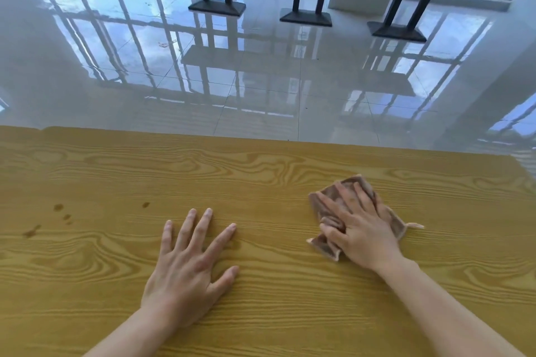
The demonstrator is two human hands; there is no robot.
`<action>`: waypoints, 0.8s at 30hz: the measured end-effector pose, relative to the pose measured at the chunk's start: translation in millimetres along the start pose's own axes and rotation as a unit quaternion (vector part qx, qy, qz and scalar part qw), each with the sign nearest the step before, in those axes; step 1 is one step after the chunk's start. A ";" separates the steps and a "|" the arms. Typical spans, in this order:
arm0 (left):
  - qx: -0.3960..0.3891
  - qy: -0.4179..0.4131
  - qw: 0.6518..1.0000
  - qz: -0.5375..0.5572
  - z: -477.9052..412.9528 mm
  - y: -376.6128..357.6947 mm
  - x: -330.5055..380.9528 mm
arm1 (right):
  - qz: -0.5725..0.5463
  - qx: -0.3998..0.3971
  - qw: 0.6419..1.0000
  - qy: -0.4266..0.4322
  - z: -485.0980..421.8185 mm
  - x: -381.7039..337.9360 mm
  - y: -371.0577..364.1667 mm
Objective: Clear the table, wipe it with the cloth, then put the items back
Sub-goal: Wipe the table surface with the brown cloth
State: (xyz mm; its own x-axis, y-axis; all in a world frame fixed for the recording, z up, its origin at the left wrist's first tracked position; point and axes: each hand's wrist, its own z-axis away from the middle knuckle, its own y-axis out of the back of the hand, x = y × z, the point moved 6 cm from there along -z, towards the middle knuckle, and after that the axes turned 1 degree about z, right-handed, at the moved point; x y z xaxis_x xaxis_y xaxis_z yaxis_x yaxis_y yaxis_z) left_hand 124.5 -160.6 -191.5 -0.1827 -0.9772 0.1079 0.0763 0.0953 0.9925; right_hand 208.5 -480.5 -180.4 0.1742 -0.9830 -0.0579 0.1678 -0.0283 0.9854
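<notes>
A wood-grain table (261, 171) fills the lower half of the view. My right hand (358, 223) lies flat on a brown cloth (322, 243) with a pale border, pressing it onto the table right of centre; its fingers are spread and straight. My left hand (191, 258) rests palm down on the bare tabletop left of centre, fingers spread, holding nothing. Several small dark stains (59, 207) mark the table at the left, well apart from the cloth.
The table's far edge (261, 138) runs across the middle of the view. Beyond it lies a glossy tiled floor (261, 81). Black table legs on flat bases (217, 7) stand at the far side near the windows.
</notes>
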 end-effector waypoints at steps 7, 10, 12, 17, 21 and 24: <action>0.018 0.005 1.000 0.020 1.2 8.0 1.5 | -0.047 -0.012 0.997 -0.067 -90.0 -80.2 5.4; 0.036 -0.011 0.997 0.064 5.1 11.0 -2.4 | -0.019 0.007 0.996 0.092 -25.8 -155.9 -3.6; 0.050 -0.039 0.993 0.100 17.7 13.2 -14.1 | -0.001 0.001 0.988 0.155 15.1 -161.3 -8.8; 0.102 -0.034 0.991 0.077 91.5 22.6 -108.8 | -0.004 -0.018 1.000 0.010 -28.6 -141.8 -5.4; 0.059 0.172 0.981 0.061 128.3 21.5 -208.2 | -0.038 -0.022 0.999 -0.011 -70.7 -223.3 -6.5; 0.041 0.238 0.968 0.064 130.9 17.3 -227.9 | -0.029 -0.021 0.988 0.149 -20.3 -297.9 -12.3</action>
State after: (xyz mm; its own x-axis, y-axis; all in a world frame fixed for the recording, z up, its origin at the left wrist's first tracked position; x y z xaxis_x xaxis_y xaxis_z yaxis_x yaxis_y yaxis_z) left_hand 39.2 88.6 -191.4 0.2975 -0.9309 0.2120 -0.0136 0.2179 0.9759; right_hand 174.2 -183.7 -178.5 0.4398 -0.8828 -0.1648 0.2241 -0.0699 0.9721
